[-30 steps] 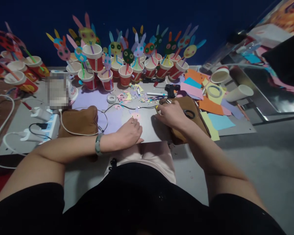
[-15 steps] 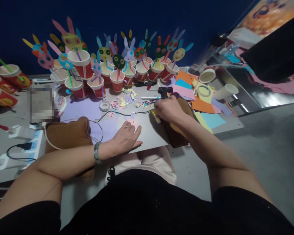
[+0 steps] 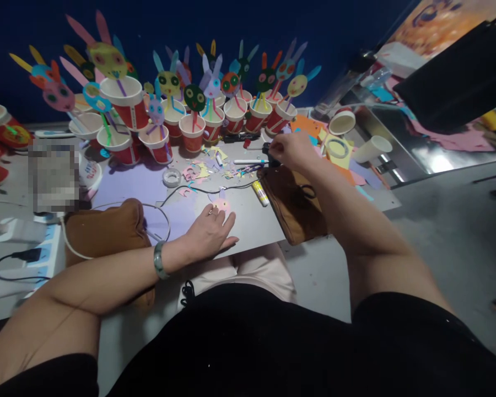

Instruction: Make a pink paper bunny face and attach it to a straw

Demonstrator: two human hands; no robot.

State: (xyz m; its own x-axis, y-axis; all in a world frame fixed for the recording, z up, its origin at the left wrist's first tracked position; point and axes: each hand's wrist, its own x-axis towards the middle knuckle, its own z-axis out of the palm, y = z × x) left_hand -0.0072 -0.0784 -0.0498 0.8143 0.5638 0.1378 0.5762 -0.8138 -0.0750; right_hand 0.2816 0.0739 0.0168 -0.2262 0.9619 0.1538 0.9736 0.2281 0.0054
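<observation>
My left hand (image 3: 212,230) lies on the table near its front edge with its fingers apart, fingertips at a small pink paper rabbit face (image 3: 222,204) with purple ears. My right hand (image 3: 291,150) is over the black glue gun (image 3: 271,153), beyond the brown pouch (image 3: 300,207); its fingers are curled in, and whether they grip anything is hidden. A yellow glue stick (image 3: 260,194) lies left of the pouch. The white marker (image 3: 251,162) points toward my right hand.
Paper cups (image 3: 192,132) with paper rabbits on straws line the back. Paper scraps (image 3: 198,170), a tape roll (image 3: 172,177) and a cable cover the middle. A power strip (image 3: 49,251) and brown cushion (image 3: 103,226) are at left, coloured sheets (image 3: 306,125) at right.
My right hand has moved up and away from the glue stick and pouch to the glue gun. My left hand stays beside the pink rabbit face. The view has shifted slightly.
</observation>
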